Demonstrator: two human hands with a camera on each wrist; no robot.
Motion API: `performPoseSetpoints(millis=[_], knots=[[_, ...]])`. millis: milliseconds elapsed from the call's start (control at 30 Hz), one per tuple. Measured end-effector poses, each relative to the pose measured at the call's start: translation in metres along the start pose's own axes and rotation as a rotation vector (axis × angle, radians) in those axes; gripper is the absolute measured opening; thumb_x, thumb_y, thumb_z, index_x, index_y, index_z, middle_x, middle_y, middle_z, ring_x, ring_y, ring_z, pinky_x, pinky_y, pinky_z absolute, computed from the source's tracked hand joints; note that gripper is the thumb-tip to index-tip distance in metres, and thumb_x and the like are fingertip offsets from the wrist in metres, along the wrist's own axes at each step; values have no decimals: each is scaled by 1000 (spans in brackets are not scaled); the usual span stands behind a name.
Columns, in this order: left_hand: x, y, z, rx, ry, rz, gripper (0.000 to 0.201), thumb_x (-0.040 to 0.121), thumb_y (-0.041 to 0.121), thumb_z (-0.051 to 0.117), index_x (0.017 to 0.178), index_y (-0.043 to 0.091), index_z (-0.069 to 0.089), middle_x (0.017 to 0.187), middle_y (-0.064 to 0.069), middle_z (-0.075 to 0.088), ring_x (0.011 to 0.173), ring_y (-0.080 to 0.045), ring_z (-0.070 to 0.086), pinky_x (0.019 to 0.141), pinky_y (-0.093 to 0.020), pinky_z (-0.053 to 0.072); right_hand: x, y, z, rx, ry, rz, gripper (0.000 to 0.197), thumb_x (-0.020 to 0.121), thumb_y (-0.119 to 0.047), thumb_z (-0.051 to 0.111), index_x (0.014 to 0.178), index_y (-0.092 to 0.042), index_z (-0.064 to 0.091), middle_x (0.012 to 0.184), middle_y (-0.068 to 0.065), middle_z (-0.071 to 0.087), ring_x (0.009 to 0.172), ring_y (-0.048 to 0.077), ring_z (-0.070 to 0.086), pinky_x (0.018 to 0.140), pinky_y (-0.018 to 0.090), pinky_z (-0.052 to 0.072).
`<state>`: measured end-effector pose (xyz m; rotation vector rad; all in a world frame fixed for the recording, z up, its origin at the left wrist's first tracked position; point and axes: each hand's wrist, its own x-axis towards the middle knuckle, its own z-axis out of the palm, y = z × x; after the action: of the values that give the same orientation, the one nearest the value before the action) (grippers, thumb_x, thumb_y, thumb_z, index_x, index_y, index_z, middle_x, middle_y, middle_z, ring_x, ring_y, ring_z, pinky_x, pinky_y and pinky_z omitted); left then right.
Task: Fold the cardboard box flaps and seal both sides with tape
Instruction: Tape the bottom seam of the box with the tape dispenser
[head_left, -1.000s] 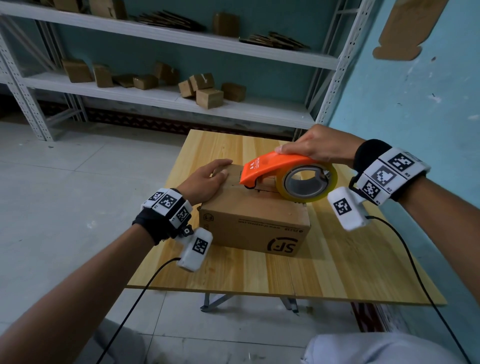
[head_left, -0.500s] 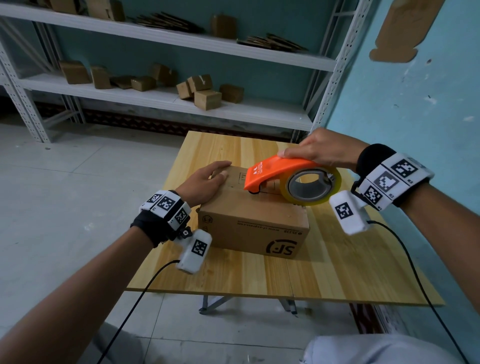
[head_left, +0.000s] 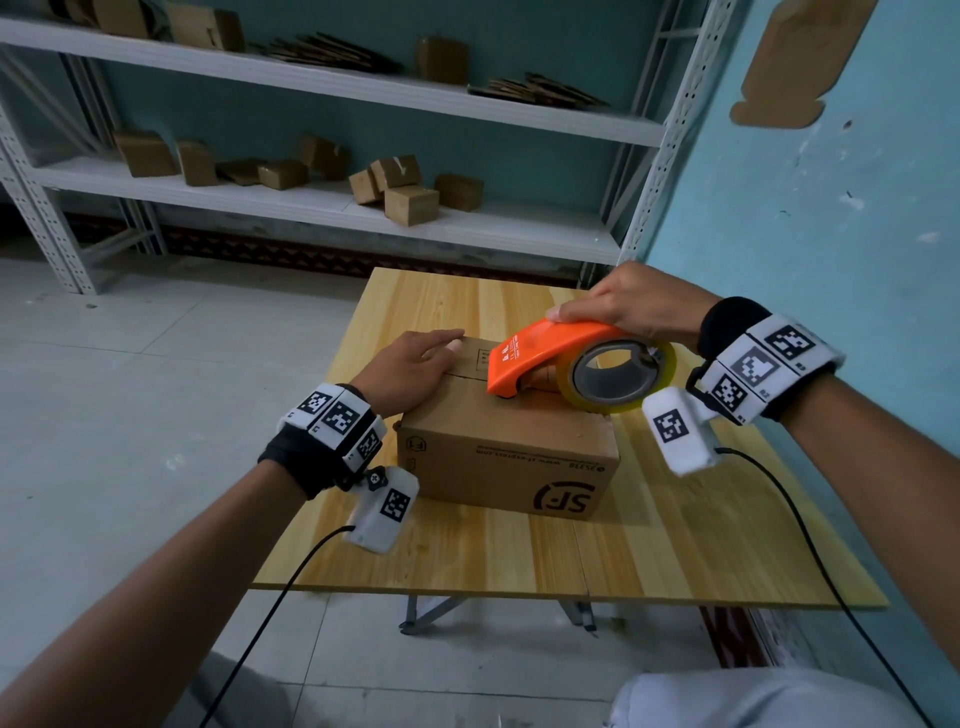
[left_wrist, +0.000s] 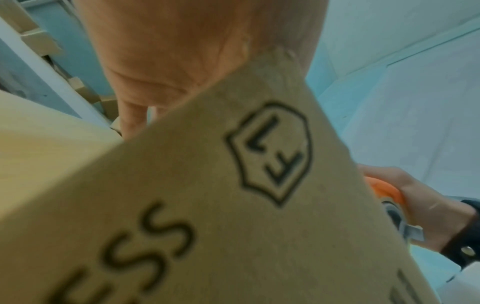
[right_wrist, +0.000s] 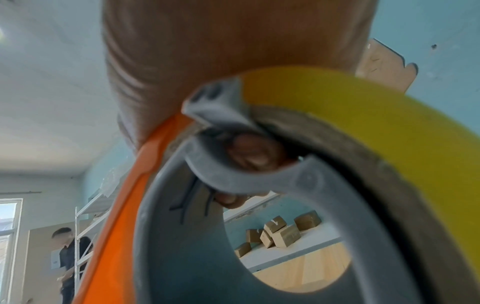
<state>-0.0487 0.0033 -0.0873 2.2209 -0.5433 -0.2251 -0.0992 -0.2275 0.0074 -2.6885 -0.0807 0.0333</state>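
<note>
A closed brown cardboard box (head_left: 506, 462) printed "SF" stands on the wooden table (head_left: 519, 561). My left hand (head_left: 415, 364) lies flat on the box's top left, fingers straight, holding the flaps down; in the left wrist view the palm (left_wrist: 182, 51) presses over the box corner (left_wrist: 233, 205). My right hand (head_left: 634, 306) grips an orange tape dispenser (head_left: 550, 353) with a yellow tape roll (head_left: 618, 379), its nose touching the box top along the middle seam. In the right wrist view fingers curl round the dispenser's grey frame (right_wrist: 233, 164) beside the tape roll (right_wrist: 363, 123).
White metal shelves (head_left: 322, 208) behind the table hold several small cardboard boxes (head_left: 410, 202) and flat cardboard. A blue wall (head_left: 831, 208) runs close along the table's right side. Another person (right_wrist: 67, 263) stands far off by a shelf. Cables hang from both wrists.
The dispenser has slid a little towards me and to the right along the box top, right hand with it. My left hand stays pressed in place.
</note>
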Motion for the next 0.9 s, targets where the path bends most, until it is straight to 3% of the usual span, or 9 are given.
performPoseSetpoints(millis=[133,400,600,900], knots=[[4,-1,-2,154,-9,-1,45,100,42,38,144,32,39,155,1,25,141,-20,27,110,-35,25,-2,9,1,57,60,24,59,87,-53,61,79,6,70,58,6,59,48,13,55,60,21,43],[3,5,11,504,-88,80,53,104,35,18,153,16,10,161,-4,-1,148,-22,-8,121,-36,-1,-4,10,2,84,75,38,63,85,-55,63,81,7,71,57,5,59,47,12,54,59,22,43],[4,0,12,500,-93,94,52,104,37,16,153,21,9,161,0,-3,148,-20,-11,121,-39,-2,-4,12,3,89,91,40,61,86,-55,62,81,5,71,53,0,59,44,9,54,60,20,43],[2,3,20,625,-93,163,53,104,38,12,154,23,5,161,1,-5,147,-19,-12,120,-40,-2,-4,8,5,81,85,26,61,83,-58,63,85,2,74,70,15,68,59,21,61,67,27,48]])
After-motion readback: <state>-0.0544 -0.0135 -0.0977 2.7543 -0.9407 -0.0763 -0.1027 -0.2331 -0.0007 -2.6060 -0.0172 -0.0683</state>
